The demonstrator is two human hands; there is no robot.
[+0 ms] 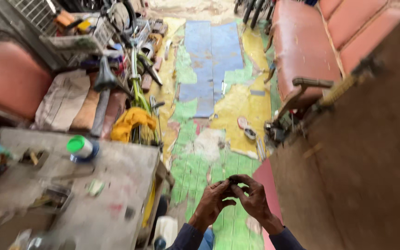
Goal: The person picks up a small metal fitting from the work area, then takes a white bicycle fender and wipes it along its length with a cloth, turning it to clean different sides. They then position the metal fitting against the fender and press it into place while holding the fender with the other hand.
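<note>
Hands low centre of frame: left hand (213, 200) and right hand (252, 199) meet fingertip to fingertip, pinching a small dark part (233, 180) between them. Part sits at their top, too blurred to tell its axis or heading. Grey bench (116, 185) lies at lower left.

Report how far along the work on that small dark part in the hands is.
Done: nothing visibly finished; the green bicycle lies on the floor by the clutter. In hand: the left hand and right hand meet at the fingertips around a small dark part, too blurred to identify. Left: the part is not fitted anywhere, and the green-capped can and other bits sit untouched on the worktable.
</note>
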